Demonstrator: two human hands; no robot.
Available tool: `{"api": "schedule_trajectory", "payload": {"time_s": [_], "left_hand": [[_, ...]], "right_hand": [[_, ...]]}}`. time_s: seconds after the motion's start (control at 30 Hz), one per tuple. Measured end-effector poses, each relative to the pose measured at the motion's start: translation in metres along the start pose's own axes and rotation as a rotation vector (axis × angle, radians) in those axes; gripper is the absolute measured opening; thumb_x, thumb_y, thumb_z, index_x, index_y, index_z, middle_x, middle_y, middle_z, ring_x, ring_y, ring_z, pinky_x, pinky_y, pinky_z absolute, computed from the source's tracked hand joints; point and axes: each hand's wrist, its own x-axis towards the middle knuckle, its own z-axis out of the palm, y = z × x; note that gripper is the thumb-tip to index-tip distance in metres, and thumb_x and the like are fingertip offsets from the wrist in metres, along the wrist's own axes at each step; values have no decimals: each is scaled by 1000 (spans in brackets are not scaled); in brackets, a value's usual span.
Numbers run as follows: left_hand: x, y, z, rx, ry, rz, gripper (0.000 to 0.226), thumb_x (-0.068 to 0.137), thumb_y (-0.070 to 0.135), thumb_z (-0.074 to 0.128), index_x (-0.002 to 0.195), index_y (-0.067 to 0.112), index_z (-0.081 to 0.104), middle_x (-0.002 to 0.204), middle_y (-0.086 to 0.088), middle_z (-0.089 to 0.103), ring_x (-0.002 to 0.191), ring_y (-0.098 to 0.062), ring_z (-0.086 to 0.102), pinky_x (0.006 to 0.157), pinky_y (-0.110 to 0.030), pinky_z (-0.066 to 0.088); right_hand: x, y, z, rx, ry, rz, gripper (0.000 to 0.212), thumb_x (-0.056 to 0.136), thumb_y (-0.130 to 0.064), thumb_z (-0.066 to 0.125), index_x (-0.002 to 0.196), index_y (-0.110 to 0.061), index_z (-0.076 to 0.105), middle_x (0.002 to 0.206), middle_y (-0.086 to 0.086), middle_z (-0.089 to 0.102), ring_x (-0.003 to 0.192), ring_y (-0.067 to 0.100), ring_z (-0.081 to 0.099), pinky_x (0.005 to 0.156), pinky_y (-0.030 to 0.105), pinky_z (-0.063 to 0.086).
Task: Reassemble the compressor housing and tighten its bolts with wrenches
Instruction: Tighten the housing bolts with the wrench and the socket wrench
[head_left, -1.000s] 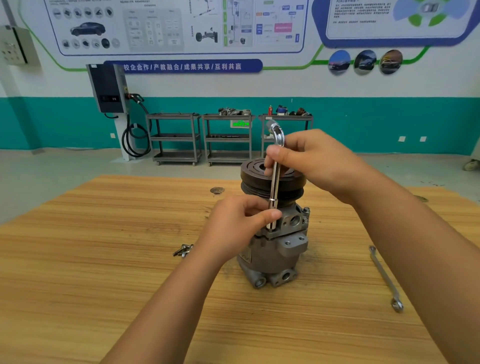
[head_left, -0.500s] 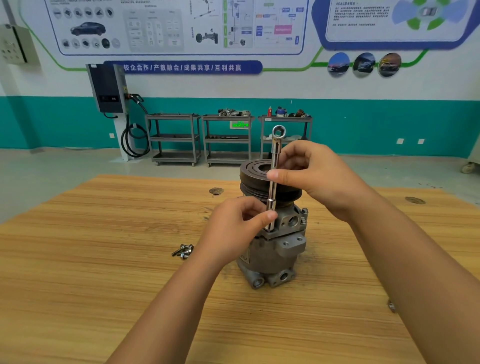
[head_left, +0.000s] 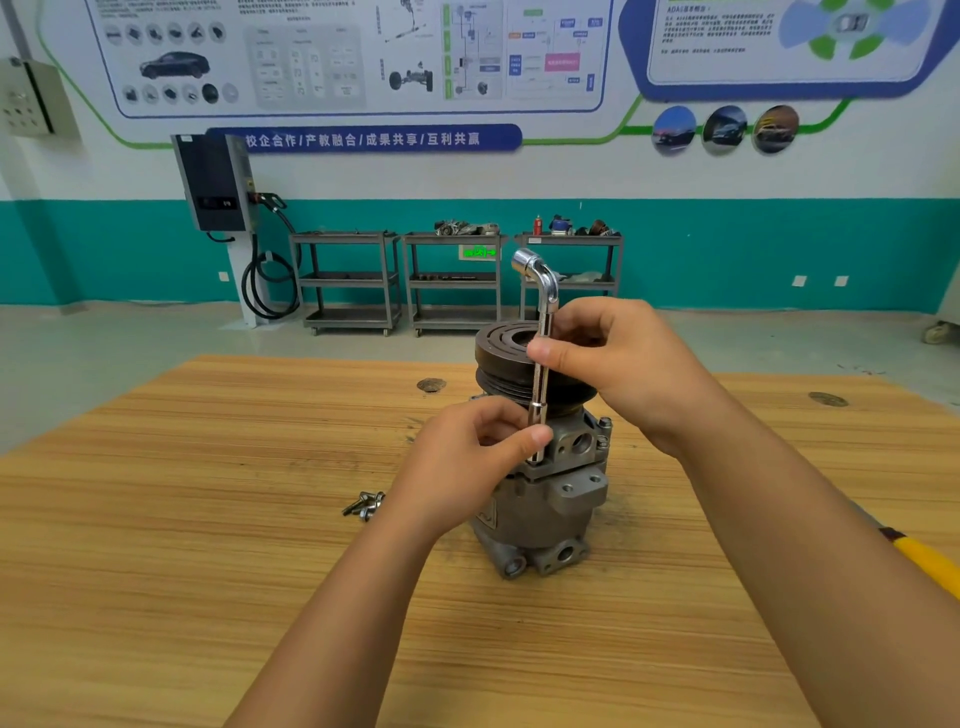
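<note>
A grey metal compressor stands upright on the wooden table, with a black pulley on top. A chrome L-shaped socket wrench stands vertical against the housing, its lower end down at the housing's flange and its bent socket head pointing left at the top. My right hand pinches the wrench shaft at mid height. My left hand pinches the shaft near its lower end, hiding the bolt there.
Several loose bolts lie on the table left of the compressor. A yellow-handled tool pokes out behind my right forearm. Metal shelf carts and a wall charger stand far behind the table.
The wrench has turned about its upright shaft between my fingers, so its bent head now points left. Both hands stay at the same places on the shaft.
</note>
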Motion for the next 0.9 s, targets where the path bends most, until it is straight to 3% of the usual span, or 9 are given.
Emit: {"api": "schedule_trajectory", "payload": {"time_s": [0.13, 0.23, 0.27, 0.37, 0.5, 0.63, 0.8, 0.9], "left_hand": [[0, -1, 3, -8, 20, 0, 10, 79, 35, 74, 76, 33, 65, 70, 20, 66, 64, 7, 59, 55, -8, 43], [-1, -2, 5, -20, 18, 9, 11, 83, 30, 71, 75, 31, 65, 65, 21, 63, 62, 8, 56, 55, -7, 41], [-1, -3, 5, -28, 11, 11, 11, 85, 28, 69, 75, 30, 65, 63, 21, 62, 61, 8, 55, 56, -7, 40], [-2, -3, 4, -40, -1, 20, 14, 88, 25, 66, 75, 30, 66, 61, 21, 60, 59, 9, 52, 55, -7, 38], [-3, -2, 4, -51, 6, 8, 7, 88, 27, 65, 81, 29, 65, 64, 18, 62, 62, 10, 55, 54, -5, 39], [-4, -2, 5, -112, 22, 17, 9, 86, 30, 68, 78, 28, 65, 63, 20, 63, 62, 8, 57, 54, -7, 41], [-6, -3, 14, -133, 64, 25, 7, 83, 28, 71, 77, 28, 68, 69, 17, 67, 68, 5, 60, 58, -11, 46], [-5, -4, 15, -142, 86, 13, 6, 82, 26, 73, 79, 28, 68, 68, 18, 67, 67, 5, 60, 59, -10, 45]], "right_hand": [[-1, -2, 3, -7, 28, -3, 14, 82, -26, 72, 73, -24, 61, 73, -1, 61, 69, 14, 57, 65, 29, 48], [-2, -3, 3, -3, 9, 6, 9, 84, -25, 70, 80, -20, 63, 83, 5, 67, 80, 21, 64, 72, 34, 51], [-3, -3, 2, 23, -33, 3, 3, 87, -22, 66, 85, -21, 64, 88, 3, 69, 86, 17, 66, 74, 30, 52], [-5, -3, 0, 84, -153, -23, 20, 94, -6, 53, 95, -23, 64, 90, -9, 73, 91, -3, 65, 78, 10, 48], [-6, -3, -2, 135, -134, -18, 20, 93, -3, 54, 91, -20, 65, 80, -7, 74, 82, -2, 67, 72, 6, 45], [-3, 0, 2, 136, -31, -2, 12, 84, -11, 68, 84, -23, 65, 77, -5, 73, 76, 2, 67, 72, 17, 48], [-4, 3, 8, 126, 89, -4, 21, 76, -18, 78, 75, -21, 58, 59, -11, 56, 56, 2, 52, 53, 14, 44], [-5, 3, 8, 145, 75, -10, 16, 78, -19, 76, 79, -20, 60, 63, -8, 59, 61, 5, 56, 56, 15, 46]]}}
